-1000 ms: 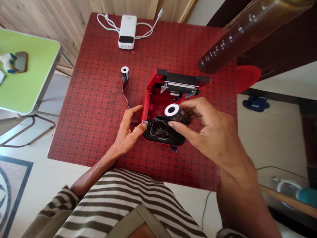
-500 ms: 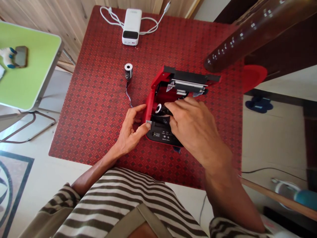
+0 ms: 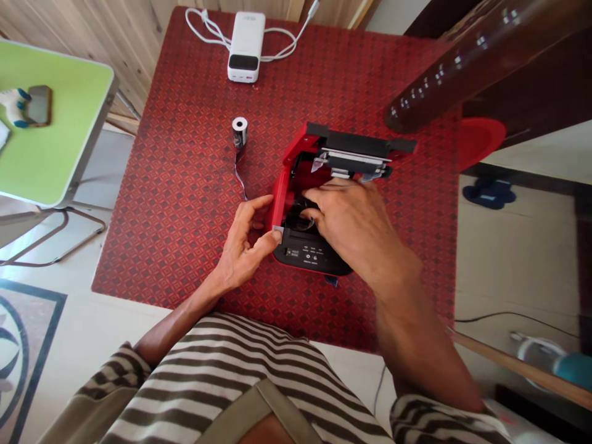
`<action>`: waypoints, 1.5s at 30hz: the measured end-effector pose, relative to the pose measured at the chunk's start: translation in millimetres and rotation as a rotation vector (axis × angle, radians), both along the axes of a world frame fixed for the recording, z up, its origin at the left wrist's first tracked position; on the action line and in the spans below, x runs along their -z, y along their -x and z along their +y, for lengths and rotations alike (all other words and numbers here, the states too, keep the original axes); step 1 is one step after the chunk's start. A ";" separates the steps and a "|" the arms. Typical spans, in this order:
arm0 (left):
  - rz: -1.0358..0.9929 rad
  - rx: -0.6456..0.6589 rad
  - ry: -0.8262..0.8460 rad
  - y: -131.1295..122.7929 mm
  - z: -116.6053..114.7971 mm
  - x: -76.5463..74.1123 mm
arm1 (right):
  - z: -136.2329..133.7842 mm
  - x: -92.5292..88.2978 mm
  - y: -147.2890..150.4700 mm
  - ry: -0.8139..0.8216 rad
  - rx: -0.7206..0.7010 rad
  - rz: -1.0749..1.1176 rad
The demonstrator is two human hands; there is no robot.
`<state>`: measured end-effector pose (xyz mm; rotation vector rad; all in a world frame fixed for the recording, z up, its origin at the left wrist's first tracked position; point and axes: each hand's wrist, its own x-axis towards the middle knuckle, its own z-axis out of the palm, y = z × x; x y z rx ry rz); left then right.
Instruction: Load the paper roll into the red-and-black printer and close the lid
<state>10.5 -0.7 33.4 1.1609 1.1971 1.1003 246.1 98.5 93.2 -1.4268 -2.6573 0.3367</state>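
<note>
A red and black label printer (image 3: 319, 253) sits on the table with its lid (image 3: 356, 143) tilted open toward the far side. My left hand (image 3: 245, 246) steadies its left side, the thumb on the grey front corner and the fingers against the red wall. My right hand (image 3: 361, 228) reaches down into the compartment, fingers bent around a dark paper roll (image 3: 300, 209), which is mostly hidden by the hand. Left of the printer stands another small paper roll (image 3: 239, 132), white on top and dark around the side, with a loose strip trailing toward my left hand.
A white power bank (image 3: 246, 46) with a white cable lies at the back of the red-patterned table (image 3: 185, 185). A dark brown pillar (image 3: 444, 68) rises at the back right. On the left, a green table (image 3: 60, 123) holds a phone (image 3: 40, 105).
My right hand has pushed the paper roll lower into the compartment; the roll's white end no longer shows. My left hand has stayed in place.
</note>
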 end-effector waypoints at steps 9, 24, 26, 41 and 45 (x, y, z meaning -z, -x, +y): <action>0.013 -0.004 -0.015 1.6 3.0 2.2 | -37.5 -27.7 -21.1 -0.025 -0.032 0.323; 0.255 -0.149 -0.331 19.8 45.0 -57.2 | -83.2 -15.8 -6.3 -0.388 0.084 0.405; 0.214 -0.164 -0.385 17.3 84.2 -57.8 | -90.5 -14.0 -5.0 -0.405 0.065 0.374; 0.074 -0.036 -0.248 7.6 65.7 -24.2 | -120.6 -0.7 14.5 -0.610 0.152 0.306; 0.052 0.026 -0.116 9.1 41.4 -10.3 | -122.0 2.7 14.2 -0.576 0.171 0.351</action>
